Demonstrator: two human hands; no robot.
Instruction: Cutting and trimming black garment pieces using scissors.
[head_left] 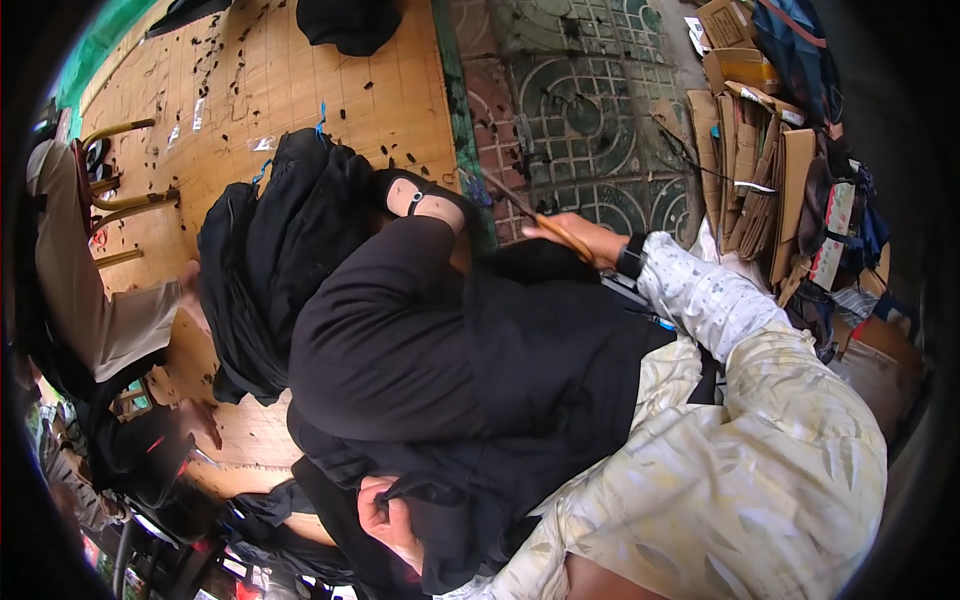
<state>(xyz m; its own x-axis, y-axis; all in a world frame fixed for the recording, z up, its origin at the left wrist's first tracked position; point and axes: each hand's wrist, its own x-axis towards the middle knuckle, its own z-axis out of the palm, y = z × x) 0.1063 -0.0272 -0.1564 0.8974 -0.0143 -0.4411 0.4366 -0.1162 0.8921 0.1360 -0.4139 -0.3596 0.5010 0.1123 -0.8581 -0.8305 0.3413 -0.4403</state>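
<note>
My left hand is closed on a bunched edge of black cloth, low in the view beside my lap. Out to the right, my right hand is wrapped round the tan handle of a slim tool. Its thin dark shaft points up and left over the board's green edge; the exact kind of tool cannot be made out. Black fabric covers my lap and bent leg. A gathered black cloth bundle with blue ties lies on the wooden board, next to my black shoe.
Small black scraps dot the wooden board, where another black cloth piece lies. Two co-workers' hands show at the left, near a stool. Patterned paving borders the board. Flattened cardboard stands at the right among bags.
</note>
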